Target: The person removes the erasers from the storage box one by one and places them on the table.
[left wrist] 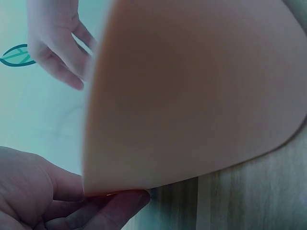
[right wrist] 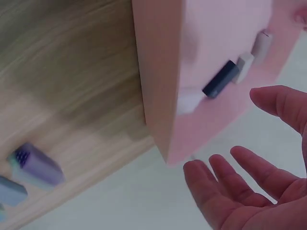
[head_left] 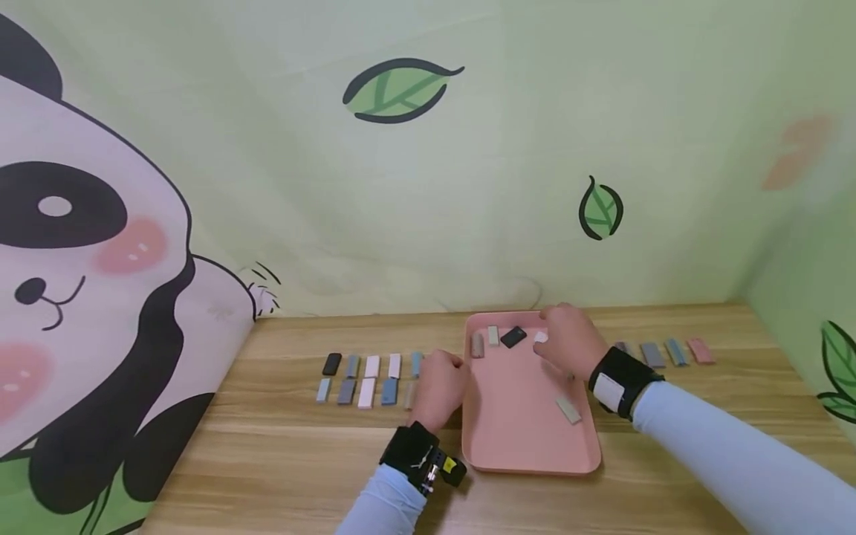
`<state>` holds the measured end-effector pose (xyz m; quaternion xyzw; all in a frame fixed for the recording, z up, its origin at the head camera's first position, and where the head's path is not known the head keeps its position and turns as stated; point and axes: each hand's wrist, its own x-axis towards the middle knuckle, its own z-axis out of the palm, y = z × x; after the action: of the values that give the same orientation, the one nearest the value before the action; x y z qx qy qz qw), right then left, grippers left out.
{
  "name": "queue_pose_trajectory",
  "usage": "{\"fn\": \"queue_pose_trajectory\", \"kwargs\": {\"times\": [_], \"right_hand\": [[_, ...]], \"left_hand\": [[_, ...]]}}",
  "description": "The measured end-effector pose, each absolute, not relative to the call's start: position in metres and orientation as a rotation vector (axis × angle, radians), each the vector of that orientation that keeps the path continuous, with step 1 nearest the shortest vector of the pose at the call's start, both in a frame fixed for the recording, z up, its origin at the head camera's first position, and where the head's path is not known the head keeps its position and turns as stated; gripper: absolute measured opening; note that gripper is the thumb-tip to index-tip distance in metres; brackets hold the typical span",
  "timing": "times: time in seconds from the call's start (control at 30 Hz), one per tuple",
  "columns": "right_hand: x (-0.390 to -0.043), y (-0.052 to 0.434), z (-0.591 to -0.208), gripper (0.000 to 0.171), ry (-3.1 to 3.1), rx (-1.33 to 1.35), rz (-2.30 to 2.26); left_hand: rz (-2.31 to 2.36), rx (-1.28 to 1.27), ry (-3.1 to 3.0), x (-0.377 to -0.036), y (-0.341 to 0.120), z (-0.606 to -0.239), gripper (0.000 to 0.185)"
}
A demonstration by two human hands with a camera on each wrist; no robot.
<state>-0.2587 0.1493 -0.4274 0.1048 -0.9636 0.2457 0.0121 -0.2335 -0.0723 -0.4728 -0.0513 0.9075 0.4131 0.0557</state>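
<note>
From the head camera, a pink tray point(head_left: 521, 416) lies on the wooden table point(head_left: 281, 461) between the two hands: the left hand point(head_left: 438, 386) holds its left edge, and the right hand point(head_left: 568, 338) hangs over its far right corner beside a black block point(head_left: 513, 336), with two rows of little blocks point(head_left: 368, 379) to the left. The left wrist camera shows the tray's pink underside point(left wrist: 192, 96) up close, with the left hand's fingers point(left wrist: 115, 203) curled under its edge. The right wrist camera shows the right hand point(right wrist: 249, 187) with fingers spread and loose, holding nothing, just off the tray's corner point(right wrist: 168, 143), and a purple block point(right wrist: 36, 165) lies on the table nearby.
</note>
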Motion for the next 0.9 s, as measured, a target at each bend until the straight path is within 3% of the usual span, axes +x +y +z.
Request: {"fn": "queue_pose_trajectory", "kwargs": {"times": [0.6, 0.9], "right_hand": [[-0.276, 0.142, -0.444, 0.023, -3.172, 0.387, 0.716], [-0.280, 0.135, -0.452, 0.009, -3.183, 0.422, 0.532]], "left_hand": [[1.213, -0.126, 2.798, -0.234, -0.072, -0.474, 0.042], [1.206, -0.163, 2.767, -0.233, -0.073, -0.474, 0.033]]}}
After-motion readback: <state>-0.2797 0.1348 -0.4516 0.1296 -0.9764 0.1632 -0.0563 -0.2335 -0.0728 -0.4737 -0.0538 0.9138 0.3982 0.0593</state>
